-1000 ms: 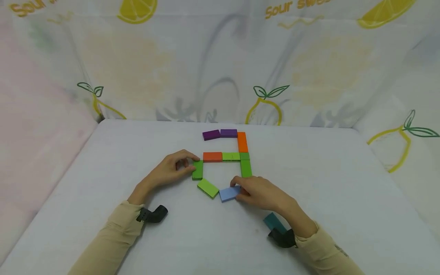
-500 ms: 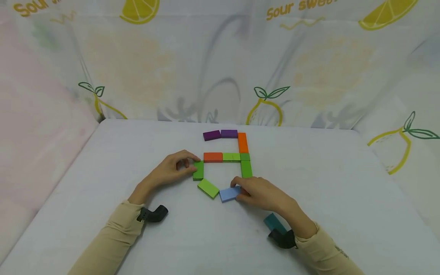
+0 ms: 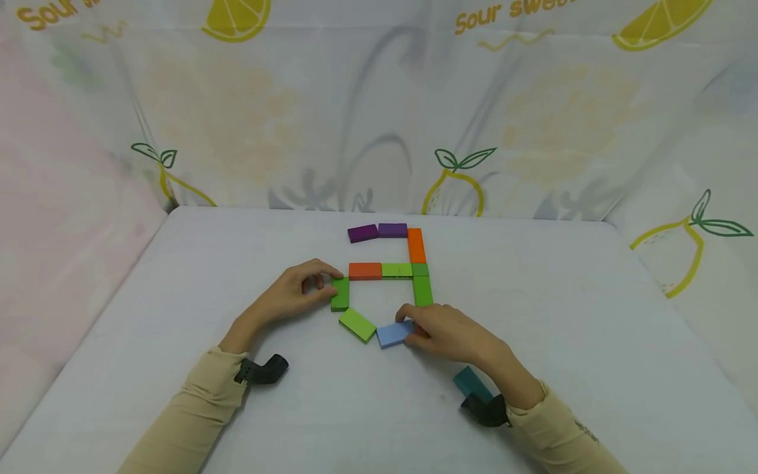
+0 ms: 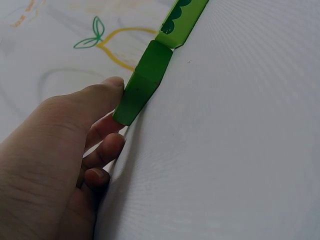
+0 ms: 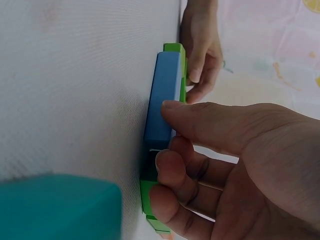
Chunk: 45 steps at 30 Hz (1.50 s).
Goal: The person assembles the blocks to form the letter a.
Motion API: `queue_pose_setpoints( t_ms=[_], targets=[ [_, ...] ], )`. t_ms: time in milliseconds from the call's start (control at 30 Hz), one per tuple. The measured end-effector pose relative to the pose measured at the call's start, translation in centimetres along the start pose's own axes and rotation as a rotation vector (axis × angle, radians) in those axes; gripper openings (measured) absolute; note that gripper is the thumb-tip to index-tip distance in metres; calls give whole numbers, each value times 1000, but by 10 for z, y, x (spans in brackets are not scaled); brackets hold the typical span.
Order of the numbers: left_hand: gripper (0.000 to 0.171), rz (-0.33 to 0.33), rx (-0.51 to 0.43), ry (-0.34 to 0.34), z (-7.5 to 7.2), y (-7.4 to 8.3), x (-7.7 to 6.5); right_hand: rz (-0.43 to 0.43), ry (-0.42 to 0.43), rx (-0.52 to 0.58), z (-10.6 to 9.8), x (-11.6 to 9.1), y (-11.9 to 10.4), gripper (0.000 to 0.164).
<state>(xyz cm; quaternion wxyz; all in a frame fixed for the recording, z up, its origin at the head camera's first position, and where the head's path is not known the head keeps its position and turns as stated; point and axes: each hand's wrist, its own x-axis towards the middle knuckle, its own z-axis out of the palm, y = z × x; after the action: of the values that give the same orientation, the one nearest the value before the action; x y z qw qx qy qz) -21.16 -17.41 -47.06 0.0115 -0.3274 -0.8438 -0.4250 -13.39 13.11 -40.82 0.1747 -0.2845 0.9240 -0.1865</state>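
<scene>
My left hand (image 3: 299,286) holds a dark green block (image 3: 340,294) between thumb and index finger, at the left side of a flat block figure. In the left wrist view the thumb tip lies along that green block (image 4: 142,85). Its lower end meets a tilted lime green block (image 3: 357,324). My right hand (image 3: 450,332) pinches a light blue block (image 3: 392,334) at its right end. The right wrist view shows the thumb on the long side of this blue block (image 5: 162,97), with fingers curled at its end. The blue block's left corner reaches the lime block.
An orange-red block (image 3: 364,271), a light green one (image 3: 397,270), a green one (image 3: 422,289), an orange one (image 3: 417,245) and two purple blocks (image 3: 393,230) continue the figure. A teal block (image 3: 472,382) lies beside the right wrist on the white table (image 3: 237,421).
</scene>
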Motion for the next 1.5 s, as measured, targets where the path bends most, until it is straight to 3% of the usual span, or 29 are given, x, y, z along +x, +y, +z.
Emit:
queue_pose_setpoints(
  t_ms=[400,933,1167,1500],
  targets=[
    [26,15,22,-3,-3,3,0,-4,6,-4,-1,1,0,26],
    [27,-15,25,7,-2,6,-1,-10,9,-15,-1,2,-1,26],
    [25,14,9,-5,-3,2,-1,-3,12,-17,-1,0,-1,33],
    [25,17,43,-8,-2,1,0,-37,105,-49,-3,-7,5,32]
  ],
)
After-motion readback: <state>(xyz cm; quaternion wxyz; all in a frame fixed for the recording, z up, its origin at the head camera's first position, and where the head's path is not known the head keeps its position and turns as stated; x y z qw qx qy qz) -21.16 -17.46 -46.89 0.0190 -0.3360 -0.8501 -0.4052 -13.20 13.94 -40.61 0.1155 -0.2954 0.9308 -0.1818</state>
